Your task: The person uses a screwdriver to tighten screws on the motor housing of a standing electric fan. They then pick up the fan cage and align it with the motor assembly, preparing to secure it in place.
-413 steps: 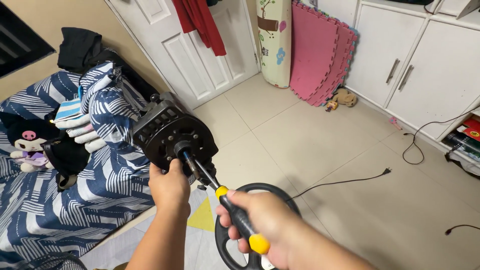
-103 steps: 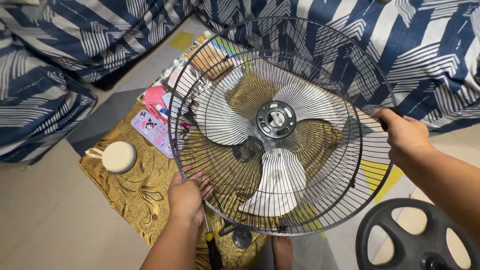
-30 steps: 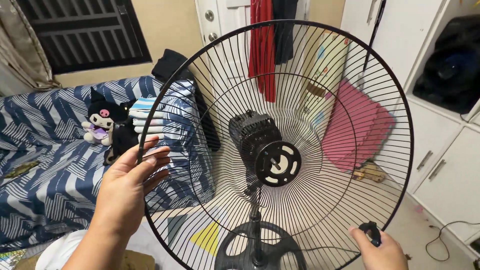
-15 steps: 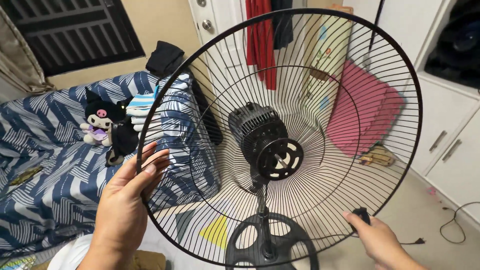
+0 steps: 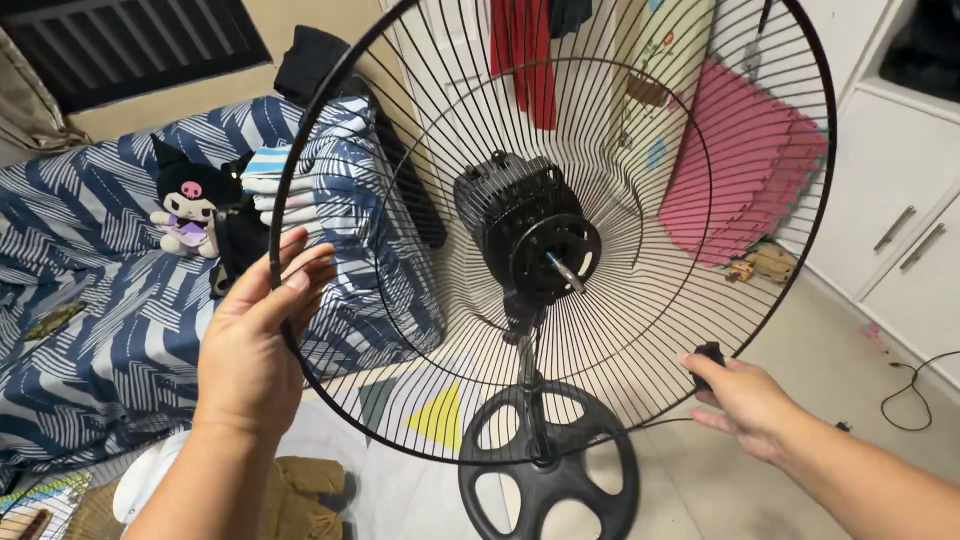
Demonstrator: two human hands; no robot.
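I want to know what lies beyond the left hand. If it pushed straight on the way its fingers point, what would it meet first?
The left hand already rests against the rim of the wire fan guard. Its fingers point up and rightward, so they would likely run into the guard's wires first, well short of the black motor; depth is hard to judge.

Wire guard (image 5: pixel 640 330) now seated closer over the motor (image 5: pixel 515 215), its hub around the shaft, top rim cut off at the frame's upper edge, right hand (image 5: pixel 735 395) higher at lower right, plush (image 5: pixel 185 205) shifted up left.
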